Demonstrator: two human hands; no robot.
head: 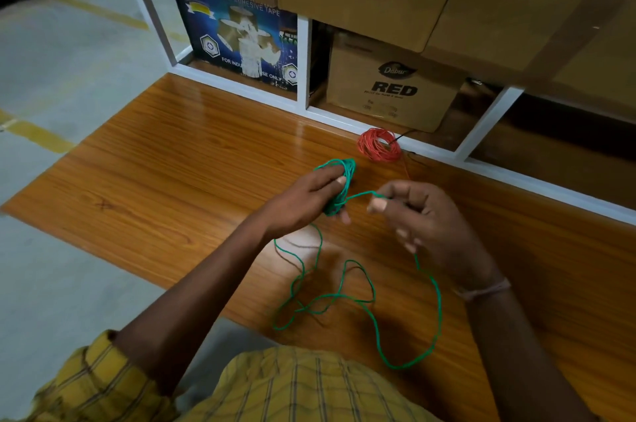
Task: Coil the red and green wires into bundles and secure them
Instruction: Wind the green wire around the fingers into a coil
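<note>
Left hand (309, 194) grips the green coil (339, 187); right hand (413, 215) pinches the feed; slack (344, 297) crosses itself on the table (155, 180), so pulling may knot it.

Yellow plaid shirt (303, 383), sleeves rolled; R wristband (483, 291).

Single head view, looks forward and down, close over wooden table (144, 160), white shelving (303, 63) beyond
</note>
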